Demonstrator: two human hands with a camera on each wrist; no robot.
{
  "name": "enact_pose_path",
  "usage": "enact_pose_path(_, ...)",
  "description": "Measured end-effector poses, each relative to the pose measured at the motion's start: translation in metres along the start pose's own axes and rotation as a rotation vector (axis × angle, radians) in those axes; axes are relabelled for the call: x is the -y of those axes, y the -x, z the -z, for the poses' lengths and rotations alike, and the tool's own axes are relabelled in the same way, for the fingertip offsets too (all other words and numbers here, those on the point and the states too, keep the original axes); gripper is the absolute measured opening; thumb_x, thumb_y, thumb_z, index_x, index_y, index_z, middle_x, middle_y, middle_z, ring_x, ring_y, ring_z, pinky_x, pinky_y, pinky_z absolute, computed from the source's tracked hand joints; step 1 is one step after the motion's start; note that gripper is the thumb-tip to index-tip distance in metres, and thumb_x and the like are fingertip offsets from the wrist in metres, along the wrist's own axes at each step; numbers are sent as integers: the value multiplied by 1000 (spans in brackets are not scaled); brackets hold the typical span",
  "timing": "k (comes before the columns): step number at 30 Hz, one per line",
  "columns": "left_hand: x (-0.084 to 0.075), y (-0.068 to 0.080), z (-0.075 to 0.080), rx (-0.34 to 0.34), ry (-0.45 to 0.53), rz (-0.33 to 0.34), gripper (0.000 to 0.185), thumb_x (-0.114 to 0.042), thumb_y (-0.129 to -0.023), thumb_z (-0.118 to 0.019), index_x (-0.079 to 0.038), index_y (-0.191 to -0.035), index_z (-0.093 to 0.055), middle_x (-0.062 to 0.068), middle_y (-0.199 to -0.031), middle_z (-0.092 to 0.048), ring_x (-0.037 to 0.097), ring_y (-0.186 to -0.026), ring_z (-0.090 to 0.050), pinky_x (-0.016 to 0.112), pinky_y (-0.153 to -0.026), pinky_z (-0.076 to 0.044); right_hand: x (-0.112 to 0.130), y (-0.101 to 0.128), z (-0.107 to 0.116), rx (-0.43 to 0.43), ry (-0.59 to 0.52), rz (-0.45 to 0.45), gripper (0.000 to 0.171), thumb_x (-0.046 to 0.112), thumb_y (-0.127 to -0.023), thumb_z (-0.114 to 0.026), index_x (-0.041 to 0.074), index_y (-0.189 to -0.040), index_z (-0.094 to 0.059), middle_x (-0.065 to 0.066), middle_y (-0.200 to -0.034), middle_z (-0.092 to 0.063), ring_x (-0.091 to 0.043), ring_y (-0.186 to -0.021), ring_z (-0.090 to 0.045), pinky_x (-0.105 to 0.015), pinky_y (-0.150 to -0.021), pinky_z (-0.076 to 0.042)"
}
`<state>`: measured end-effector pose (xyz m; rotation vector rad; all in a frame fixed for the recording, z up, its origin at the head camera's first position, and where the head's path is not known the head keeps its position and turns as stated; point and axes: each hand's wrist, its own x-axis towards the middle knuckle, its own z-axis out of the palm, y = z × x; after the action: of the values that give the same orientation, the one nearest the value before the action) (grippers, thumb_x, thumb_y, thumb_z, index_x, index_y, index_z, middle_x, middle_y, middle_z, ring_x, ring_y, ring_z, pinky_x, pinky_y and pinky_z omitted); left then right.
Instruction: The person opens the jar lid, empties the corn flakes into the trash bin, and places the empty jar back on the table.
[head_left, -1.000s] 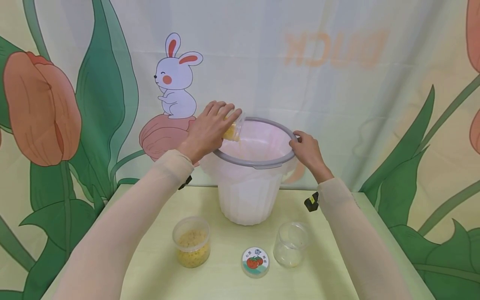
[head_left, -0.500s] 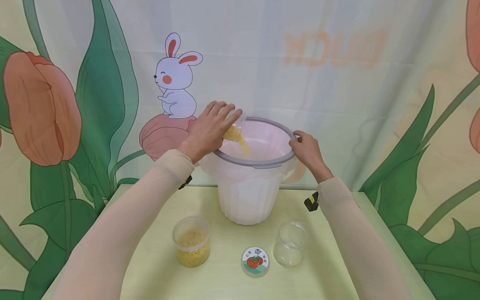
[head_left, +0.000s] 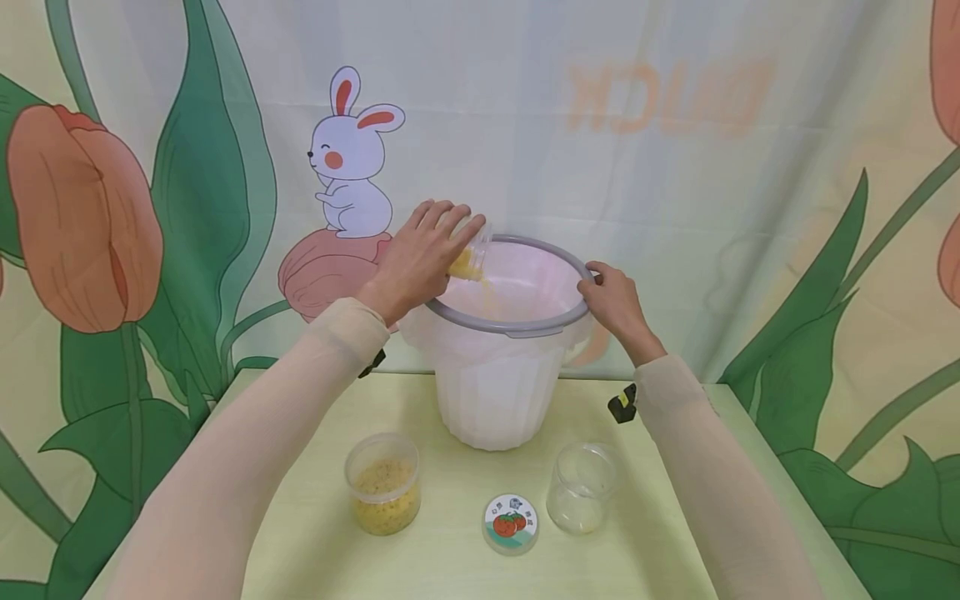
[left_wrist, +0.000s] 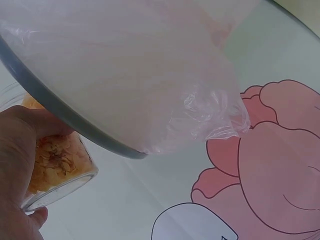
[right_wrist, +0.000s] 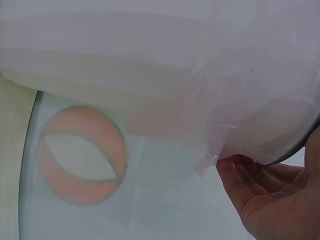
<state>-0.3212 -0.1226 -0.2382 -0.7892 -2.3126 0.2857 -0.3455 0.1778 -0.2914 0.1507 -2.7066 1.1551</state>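
Note:
My left hand (head_left: 420,262) grips a clear jar (head_left: 484,240), tilted mouth-down over the left side of a white trash bin (head_left: 495,400). Dry yellow flakes (head_left: 467,266) lie in the jar, and some fall into the bin. In the left wrist view the jar (left_wrist: 60,162) shows its base and the flakes through its wall. A thin pinkish plastic bag (left_wrist: 210,112) lines the bin, held by a grey rim ring (head_left: 536,324). My right hand (head_left: 617,304) holds that ring at the right, fingers curled under it beside the bag's edge (right_wrist: 215,145). The bin's bottom is hidden.
A clear tub (head_left: 384,487) partly filled with yellow crumbs stands at the front left of the table (head_left: 450,575). To the right are a round lid (head_left: 511,525) with a tomato picture and a clear jar (head_left: 582,492). A printed curtain (head_left: 675,192) hangs behind.
Flakes began pouring from the tilted jar in a thicker stream half a second ago; now the stream is thinner. Both hands keep nearly the same place.

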Motion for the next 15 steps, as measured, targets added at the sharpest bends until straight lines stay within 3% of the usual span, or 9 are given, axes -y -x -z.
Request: enact_pose_path(15, 1, -2, 1, 17, -22, -21, 82, -9, -76, -74, -14, -148, -35, 14, -146, -42, 35, -135, -38, 48, -120, -27, 0, 0, 0, 4, -9, -2, 55, 24, -95, -46, 6, -147, -43, -24, -131, -60, -34, -107, -65, -46, -92, -53)
